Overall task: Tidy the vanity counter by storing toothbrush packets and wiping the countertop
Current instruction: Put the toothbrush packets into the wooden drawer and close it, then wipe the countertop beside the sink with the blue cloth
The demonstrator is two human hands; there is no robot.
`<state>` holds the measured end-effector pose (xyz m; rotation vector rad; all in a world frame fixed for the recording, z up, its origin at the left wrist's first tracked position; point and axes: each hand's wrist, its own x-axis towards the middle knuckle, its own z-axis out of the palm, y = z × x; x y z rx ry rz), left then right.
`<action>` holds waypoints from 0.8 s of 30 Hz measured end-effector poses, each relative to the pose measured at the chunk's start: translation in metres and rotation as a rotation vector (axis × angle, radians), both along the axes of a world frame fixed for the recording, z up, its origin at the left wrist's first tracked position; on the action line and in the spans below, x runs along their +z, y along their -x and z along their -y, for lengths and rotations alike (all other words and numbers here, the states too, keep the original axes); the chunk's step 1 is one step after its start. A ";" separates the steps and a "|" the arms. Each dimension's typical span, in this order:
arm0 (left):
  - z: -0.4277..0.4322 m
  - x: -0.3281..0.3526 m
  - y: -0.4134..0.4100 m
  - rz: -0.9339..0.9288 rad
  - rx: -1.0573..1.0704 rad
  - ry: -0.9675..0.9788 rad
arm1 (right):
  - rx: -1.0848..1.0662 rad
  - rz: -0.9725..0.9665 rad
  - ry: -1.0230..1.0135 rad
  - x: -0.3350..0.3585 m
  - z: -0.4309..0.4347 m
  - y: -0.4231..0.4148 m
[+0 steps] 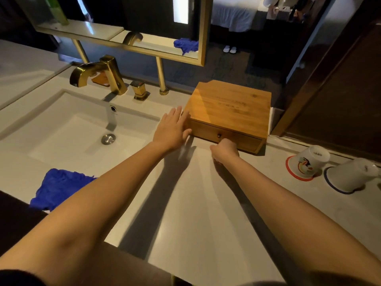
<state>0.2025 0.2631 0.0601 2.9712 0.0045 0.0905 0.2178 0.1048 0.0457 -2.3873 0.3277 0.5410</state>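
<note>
A wooden drawer box point(231, 108) stands on the white countertop point(195, 203), right of the sink. Its drawer is pushed in, with a small dark knob point(219, 135) on the front. My left hand point(172, 129) lies flat with fingers apart against the box's left side. My right hand point(224, 150) is curled into a fist just below the drawer front, beside the knob; nothing shows in it. A crumpled blue cloth point(59, 187) lies at the counter's front left, partly behind my left forearm. No toothbrush packets are visible.
A white sink basin point(82, 133) with a gold faucet point(99, 74) fills the left. Two upturned white cups point(311, 163) point(354, 175) stand at the right. A gold-framed mirror point(144, 27) hangs behind, and a dark wall point(340, 100) closes the right side.
</note>
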 end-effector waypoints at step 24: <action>-0.126 -0.004 0.292 -0.190 0.461 0.268 | 0.965 0.182 0.162 -0.003 -0.169 0.173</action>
